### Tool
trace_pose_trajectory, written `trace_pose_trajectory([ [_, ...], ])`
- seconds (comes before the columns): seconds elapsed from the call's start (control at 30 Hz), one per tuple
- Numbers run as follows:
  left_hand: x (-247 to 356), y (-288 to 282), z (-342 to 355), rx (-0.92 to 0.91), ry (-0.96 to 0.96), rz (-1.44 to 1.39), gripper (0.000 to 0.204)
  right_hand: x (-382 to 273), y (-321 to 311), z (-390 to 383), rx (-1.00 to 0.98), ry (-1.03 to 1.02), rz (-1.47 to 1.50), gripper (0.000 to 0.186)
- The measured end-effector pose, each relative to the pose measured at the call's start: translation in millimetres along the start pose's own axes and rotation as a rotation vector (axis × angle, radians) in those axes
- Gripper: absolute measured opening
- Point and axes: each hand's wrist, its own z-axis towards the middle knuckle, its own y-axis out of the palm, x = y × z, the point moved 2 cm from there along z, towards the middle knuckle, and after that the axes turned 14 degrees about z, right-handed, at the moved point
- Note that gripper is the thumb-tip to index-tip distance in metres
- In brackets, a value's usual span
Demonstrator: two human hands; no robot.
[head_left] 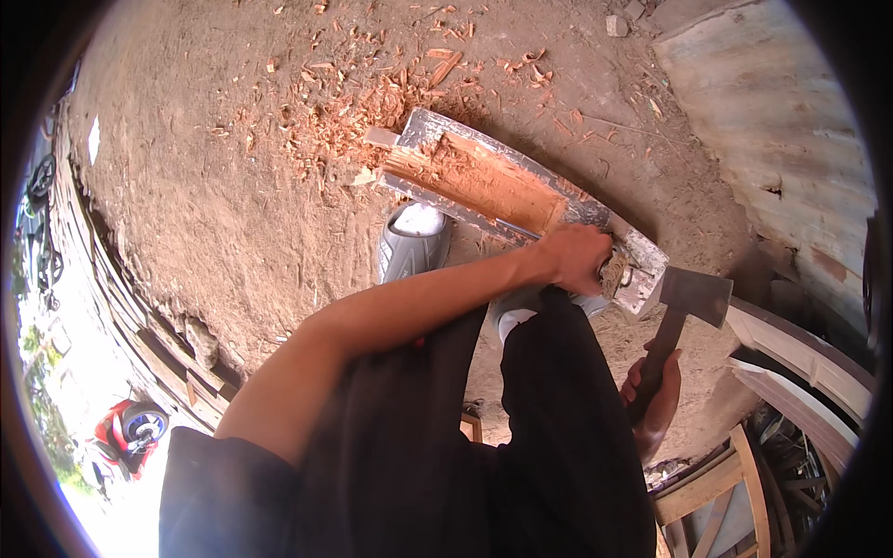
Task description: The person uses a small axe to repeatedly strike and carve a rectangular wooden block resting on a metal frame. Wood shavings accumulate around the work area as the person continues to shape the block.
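Note:
A long timber (pixel 484 149) with flaking white paint lies slanted on the ground, its middle hollowed into a trough of fresh orange wood holding loose chips. My left hand (pixel 575 259) is closed in a fist over the trough's right end, against the timber. Whatever its fingers grip is hidden beneath them. A thin bluish strip shows along the trough's near rim, leading toward this fist. To the right, my right hand (pixel 656 395) wraps the dark handle of a hatchet (pixel 696 296). The hatchet's broad, dark head is raised beside the timber's right end.
Wood shavings (pixel 363 126) litter the dirt floor (pixel 214 232). My grey shoe (pixel 412 246) rests against the timber's near side. A rusty metal sheet (pixel 781 121) stands at far right; curved boards (pixel 800 344) and a wooden frame (pixel 712 493) lie below. A red motorcycle (pixel 121 432) is at left.

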Motion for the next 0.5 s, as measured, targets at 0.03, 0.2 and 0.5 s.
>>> trace_pose_trajectory([
  [0.03, 0.6, -0.5, 0.9, 0.002, -0.01, -0.001, 0.032, 3.6, 1.9, 0.7, 0.027, -0.016, -0.008, 0.057],
  [0.2, -0.4, -7.6, 3.8, 0.109, -0.098, -0.023, 0.027, 3.5, 38.1, -10.8, -0.035, -0.002, -0.127, 0.048],
  [0.5, -7.2, -19.6, 13.6, 0.176, -0.237, -0.116, 0.031, -33.0, 51.2, 12.1, -0.098, -0.111, -0.207, 0.051],
])
